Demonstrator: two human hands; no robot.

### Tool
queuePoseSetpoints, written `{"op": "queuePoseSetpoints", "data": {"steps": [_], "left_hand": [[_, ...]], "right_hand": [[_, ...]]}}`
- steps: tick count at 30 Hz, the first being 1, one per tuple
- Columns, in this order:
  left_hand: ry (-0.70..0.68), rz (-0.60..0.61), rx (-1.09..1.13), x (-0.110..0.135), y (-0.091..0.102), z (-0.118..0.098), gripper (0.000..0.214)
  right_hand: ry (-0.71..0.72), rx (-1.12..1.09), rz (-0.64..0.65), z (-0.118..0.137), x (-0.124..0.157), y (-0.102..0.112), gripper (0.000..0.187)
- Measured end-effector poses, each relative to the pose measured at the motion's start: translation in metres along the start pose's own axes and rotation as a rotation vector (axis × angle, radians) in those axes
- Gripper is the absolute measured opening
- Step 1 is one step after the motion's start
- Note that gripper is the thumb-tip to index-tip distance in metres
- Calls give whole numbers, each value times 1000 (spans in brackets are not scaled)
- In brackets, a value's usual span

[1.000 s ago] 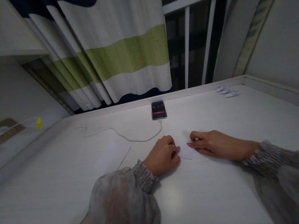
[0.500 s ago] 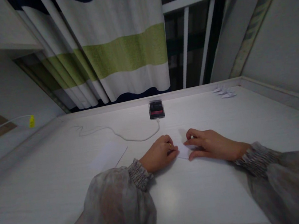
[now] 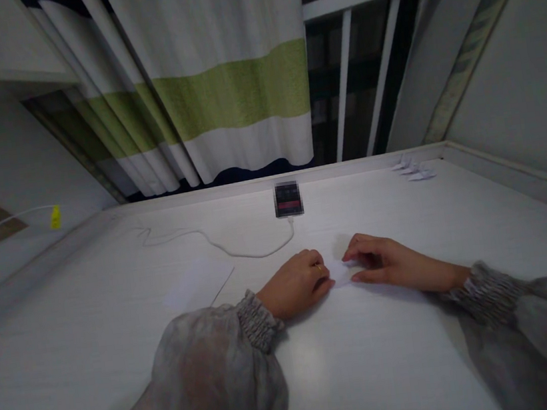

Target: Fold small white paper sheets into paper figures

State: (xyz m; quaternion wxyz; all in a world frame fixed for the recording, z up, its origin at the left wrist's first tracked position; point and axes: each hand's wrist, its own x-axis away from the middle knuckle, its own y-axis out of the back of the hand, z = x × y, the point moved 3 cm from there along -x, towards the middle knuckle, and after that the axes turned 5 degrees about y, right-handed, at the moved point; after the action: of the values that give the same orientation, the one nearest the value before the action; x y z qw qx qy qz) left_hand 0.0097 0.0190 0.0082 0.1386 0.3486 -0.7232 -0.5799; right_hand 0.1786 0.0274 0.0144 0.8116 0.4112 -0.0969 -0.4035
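Note:
A small piece of white folded paper (image 3: 339, 273) lies on the white desk between my two hands. My left hand (image 3: 298, 285), with a ring on one finger, has its fingers curled and closed on the paper's left side. At the right side, my right hand (image 3: 386, 262) holds the paper's edge with bent fingertips and thumb, a small gap showing between them. Part of the paper is covered by my fingers, and its exact folds are too faint to make out.
Flat white sheets (image 3: 200, 283) lie to the left. A dark phone-like device (image 3: 287, 199), its screen blurred, stands at the back with a white cable (image 3: 255, 256) plugged in. Several small folded paper pieces (image 3: 415, 169) sit at the back right. A striped curtain (image 3: 233, 96) hangs behind.
My right hand has shifted slightly right, and its fingers are drawn closer together at the paper's edge. My left hand has moved a little right, staying on the paper.

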Motion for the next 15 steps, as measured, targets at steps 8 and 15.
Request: {"op": "queuePoseSetpoints", "data": {"steps": [8, 15], "left_hand": [[-177, 9, 13, 3, 3, -6, 24], [-210, 20, -57, 4, -2, -7, 29]], "right_hand": [[-94, -163, -75, -15, 1, 1, 18], [-70, 91, -155, -8, 3, -3, 15]]}}
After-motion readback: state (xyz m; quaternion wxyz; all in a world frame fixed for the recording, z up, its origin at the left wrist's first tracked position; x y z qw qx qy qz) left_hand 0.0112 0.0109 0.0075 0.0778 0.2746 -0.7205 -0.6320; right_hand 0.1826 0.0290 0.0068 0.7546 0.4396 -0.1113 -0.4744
